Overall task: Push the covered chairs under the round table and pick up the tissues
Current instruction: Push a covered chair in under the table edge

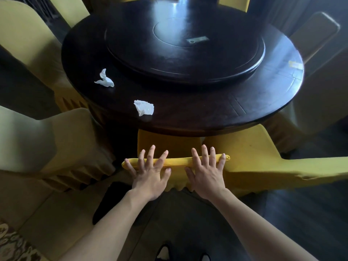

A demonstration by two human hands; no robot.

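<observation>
Both hands lie flat on the top edge of the backrest of a chair in a bright yellow fabric cover, which stands directly in front of the person at the near rim of the round dark wooden surface. The left hand is spread wide, fingers straight and fanned over the left half of the backrest edge, gripping nothing. The right hand is likewise spread, fingers straight, resting over the right half of the same edge, its outermost finger near the backrest's right corner. The seat of this chair extends forward and its front part sits beneath the surface rim. Two crumpled white tissues lie on the surface: the nearer tissue sits close to the near rim, ahead and slightly left of the left hand; the farther tissue lies further left, near the left rim and just outside the raised dark round turntable at the centre of the surface. The two tissues are apart from each other and from both hands. A second bright yellow covered chair stands just beside the first on the right, angled outward. A pale yellow covered chair stands to the left, and further covered chairs ring the surface on the left, right and far sides. The floor beneath is dark.
</observation>
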